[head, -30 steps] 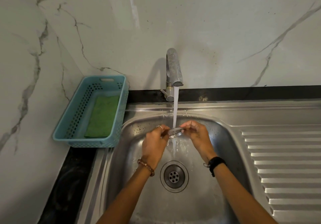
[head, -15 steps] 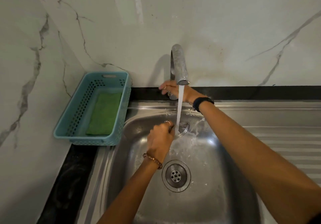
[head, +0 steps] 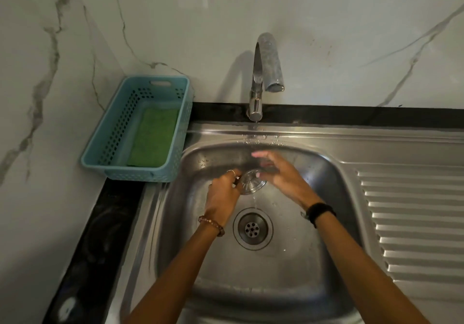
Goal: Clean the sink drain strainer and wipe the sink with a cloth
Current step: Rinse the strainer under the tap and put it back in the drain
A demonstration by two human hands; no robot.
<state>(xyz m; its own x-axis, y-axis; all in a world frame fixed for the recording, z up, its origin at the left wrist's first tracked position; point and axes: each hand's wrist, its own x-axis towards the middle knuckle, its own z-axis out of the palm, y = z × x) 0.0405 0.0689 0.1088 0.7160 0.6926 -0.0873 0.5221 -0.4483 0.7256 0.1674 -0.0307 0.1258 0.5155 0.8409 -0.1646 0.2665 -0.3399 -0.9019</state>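
Left hand [head: 222, 194] grips strainer [head: 251, 185] above sink [head: 331, 173]

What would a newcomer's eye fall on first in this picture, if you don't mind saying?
Probably the two hands meeting over the steel sink: the left hand pinches the dripping drain strainer, the right hand beside it. Next, the blue basket at the left holding a green cloth.

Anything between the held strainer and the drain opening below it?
Head view: only a thin trickle of water falling from the strainer toward the drain; otherwise bare sink steel.
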